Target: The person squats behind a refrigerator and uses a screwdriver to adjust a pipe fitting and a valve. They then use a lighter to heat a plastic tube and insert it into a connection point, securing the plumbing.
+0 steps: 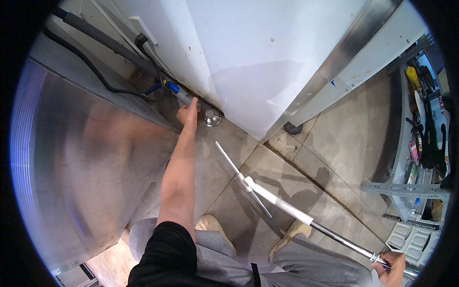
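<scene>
My left hand [188, 115] reaches down to the floor beside the wall. It is closed on a grey pipe-like piece [182, 97] that has a blue fitting [171, 86] at its far end. Just right of that hand, a round metal drain cover [212, 117] sits at the foot of the white wall. At the lower right, my right hand [391, 269] grips the chrome pole of a floor squeegee [282, 204]. The pole slants up and left to a white socket and a thin crossbar, which hangs over the tiles in front of my feet.
A large brushed-metal cabinet [91, 167] fills the left side. Dark cables [95, 71] run behind it to the wall. White panels [267, 52] stand ahead, with a dark seam crossing the tiled floor [277, 167]. On the right is a metal shelf [406, 189] with tools.
</scene>
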Demonstrator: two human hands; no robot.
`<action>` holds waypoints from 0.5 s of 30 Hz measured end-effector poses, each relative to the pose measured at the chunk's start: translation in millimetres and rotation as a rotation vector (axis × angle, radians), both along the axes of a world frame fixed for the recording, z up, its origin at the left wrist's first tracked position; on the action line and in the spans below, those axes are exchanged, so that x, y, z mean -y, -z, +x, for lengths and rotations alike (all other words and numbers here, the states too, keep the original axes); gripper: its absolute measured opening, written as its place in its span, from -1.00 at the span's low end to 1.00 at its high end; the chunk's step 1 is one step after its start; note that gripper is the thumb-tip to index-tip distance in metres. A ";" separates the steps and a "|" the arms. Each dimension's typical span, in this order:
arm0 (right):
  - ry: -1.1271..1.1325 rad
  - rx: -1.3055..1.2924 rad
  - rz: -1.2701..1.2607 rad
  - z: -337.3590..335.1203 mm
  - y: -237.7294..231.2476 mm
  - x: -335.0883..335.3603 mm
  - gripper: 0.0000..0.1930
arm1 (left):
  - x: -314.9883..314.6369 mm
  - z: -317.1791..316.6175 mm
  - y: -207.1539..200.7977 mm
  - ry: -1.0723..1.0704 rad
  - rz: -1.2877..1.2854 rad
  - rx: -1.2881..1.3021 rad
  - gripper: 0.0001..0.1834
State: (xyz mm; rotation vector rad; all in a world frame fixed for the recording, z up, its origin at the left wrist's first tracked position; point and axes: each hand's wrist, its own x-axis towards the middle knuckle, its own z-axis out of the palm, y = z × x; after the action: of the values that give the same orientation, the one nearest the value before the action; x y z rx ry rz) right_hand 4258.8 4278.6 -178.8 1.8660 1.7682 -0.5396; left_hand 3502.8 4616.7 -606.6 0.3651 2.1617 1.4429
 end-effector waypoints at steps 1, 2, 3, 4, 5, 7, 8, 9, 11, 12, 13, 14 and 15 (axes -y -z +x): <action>0.000 0.004 0.000 -0.4 0.6 -1.2 -0.55 | 0.6 2.3 -3.1 -0.007 -0.028 -0.020 -0.38; -0.098 -0.001 0.021 -0.4 1.6 -3.1 -0.53 | 0.8 3.5 -5.0 -0.002 -0.047 -0.020 -0.37; -0.195 -0.006 0.043 -0.6 2.9 -5.6 -0.51 | 0.7 3.5 -5.4 0.003 -0.065 -0.021 -0.35; -0.293 -0.011 0.065 -1.6 3.4 -8.6 -0.49 | 0.5 2.4 -4.7 0.019 -0.110 -0.037 -0.33; -0.110 0.101 -0.058 -5.0 3.8 -11.2 -0.47 | 0.3 0.0 -3.0 0.035 -0.156 -0.054 -0.31; -0.140 -0.022 -0.015 -18.1 4.2 -21.0 -0.52 | -1.0 -6.7 2.3 0.041 -0.224 -0.102 -0.25; -0.155 -0.084 0.005 -28.8 4.4 -28.1 -0.54 | -2.4 -10.2 5.5 0.032 -0.247 -0.131 -0.20; -0.139 -0.111 0.017 -42.9 5.1 -36.3 -0.58 | -3.3 -13.6 8.6 0.040 -0.283 -0.148 -0.15; -0.106 -0.188 0.046 -80.6 9.4 -53.0 -0.59 | -6.1 -21.0 13.1 0.050 -0.298 -0.165 -0.15; -0.100 -0.157 0.027 -100.9 13.0 -63.9 -0.61 | -7.8 -23.9 14.9 0.079 -0.329 -0.148 -0.15; -0.106 -0.148 0.024 -120.9 19.2 -75.6 -0.62 | -9.5 -26.6 16.2 0.083 -0.337 -0.149 -0.14; -0.126 -0.163 0.034 -139.4 25.0 -86.0 -0.63 | -10.4 -29.2 17.0 0.095 -0.367 -0.131 -0.12; -0.119 -0.157 0.002 -156.4 31.8 -94.2 -0.64 | -11.9 -31.2 17.6 0.105 -0.396 -0.124 -0.10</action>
State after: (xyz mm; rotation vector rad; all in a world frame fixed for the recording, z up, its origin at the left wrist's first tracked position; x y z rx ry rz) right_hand 4102.4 4372.8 -210.6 1.7475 1.9674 -0.6539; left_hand 3471.6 4628.6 -624.2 0.4224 2.4207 0.9275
